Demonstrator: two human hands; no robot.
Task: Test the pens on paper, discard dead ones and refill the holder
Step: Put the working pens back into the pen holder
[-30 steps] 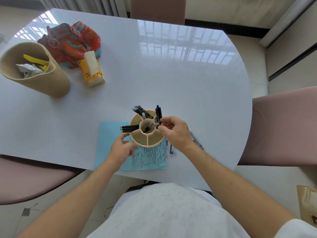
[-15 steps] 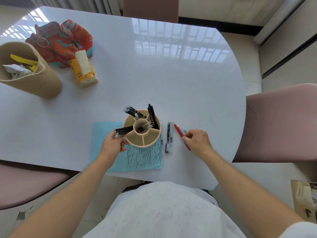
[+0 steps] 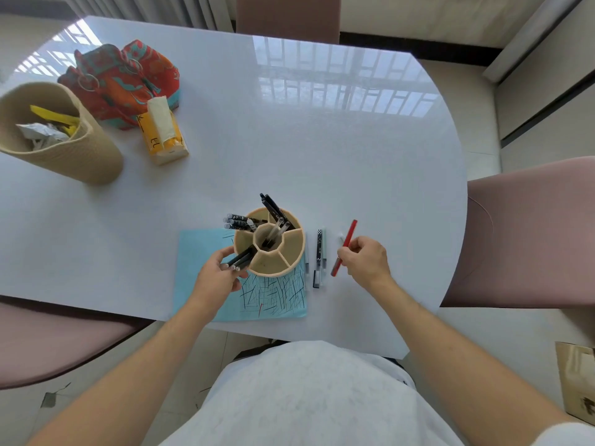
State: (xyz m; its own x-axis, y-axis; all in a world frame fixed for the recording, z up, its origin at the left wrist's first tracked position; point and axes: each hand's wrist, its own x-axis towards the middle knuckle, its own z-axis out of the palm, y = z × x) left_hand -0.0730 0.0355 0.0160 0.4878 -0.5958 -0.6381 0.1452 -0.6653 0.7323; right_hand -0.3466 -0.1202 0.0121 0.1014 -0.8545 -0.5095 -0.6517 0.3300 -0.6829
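Fingers of the right hand are curled round a slim red pen, which is pinched about halfway down its barrel and tilted, its far end raised toward the back of the glossy white oval table. A small white bit is seen just beside the pen's upper part – what it is can't be told. The left hand is wrapped around the ends of a few black pens that lean out of the left-front compartment of the round tan sectioned pen holder.

That holder is parked on the upper right part of a light blue sheet of paper, which is covered in dark scribble lines plus one red stroke near the front edge. More black pens are stuck in the back compartments and the centre well; the two front-right sections look bare. Between the holder and the red pen, a couple of black-and-white pens are laid flat on the table, side by side, pointing front to back.

Far left – well away from the hands – a tall beige ribbed bin is seen with crumpled paper and something yellow inside. Next to it are a red and teal patterned fabric bag and a yellow tissue pack with a white tissue poking out. Pink chairs are pulled up around the table.
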